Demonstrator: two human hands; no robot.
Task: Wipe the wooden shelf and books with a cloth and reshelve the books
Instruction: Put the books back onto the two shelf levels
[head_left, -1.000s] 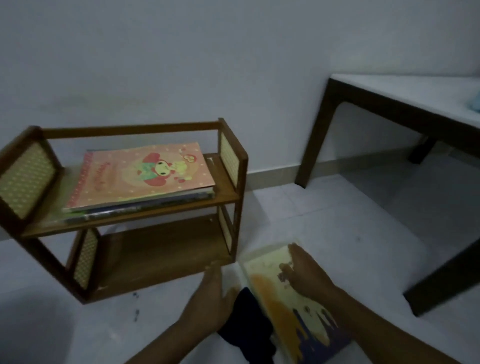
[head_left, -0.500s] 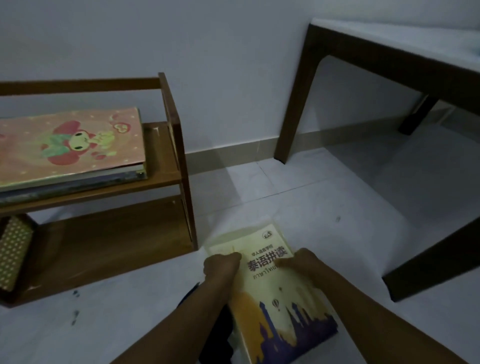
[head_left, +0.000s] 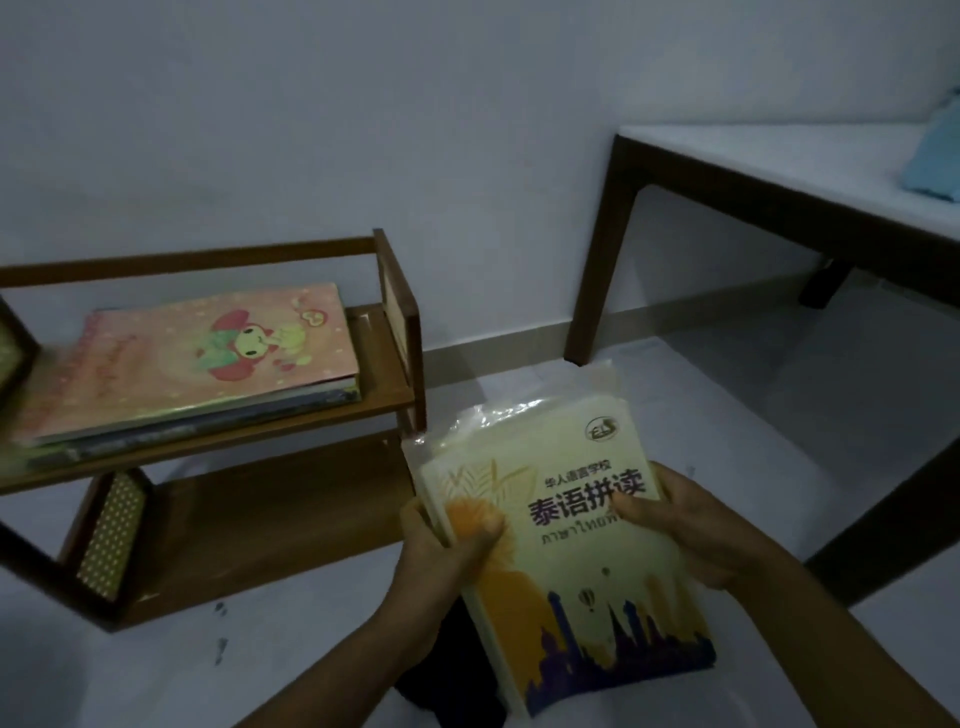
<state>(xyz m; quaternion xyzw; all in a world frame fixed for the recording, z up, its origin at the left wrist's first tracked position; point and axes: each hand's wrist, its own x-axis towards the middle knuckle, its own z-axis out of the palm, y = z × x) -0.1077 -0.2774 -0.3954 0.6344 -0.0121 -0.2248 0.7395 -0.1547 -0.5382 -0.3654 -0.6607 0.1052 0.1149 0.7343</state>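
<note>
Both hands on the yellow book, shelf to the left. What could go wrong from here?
1. The yellow book is in loose plastic wrap; the left hand and right hand might slip on it.
2. The dark cloth lies underneath it, easy to forget.
3. The pink book fills the upper tier of the shelf.

Yellow book (head_left: 566, 525) gripped by left hand (head_left: 441, 545) and right hand (head_left: 685, 525), wooden shelf (head_left: 291, 499) beside

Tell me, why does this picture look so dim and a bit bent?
Head view: the room is dimly lit, colours muted; glare shines on the plastic wrap atop the yellow book; the wide lens bows the wooden shelf at the left edge; the pink book looks slightly soft.
</note>
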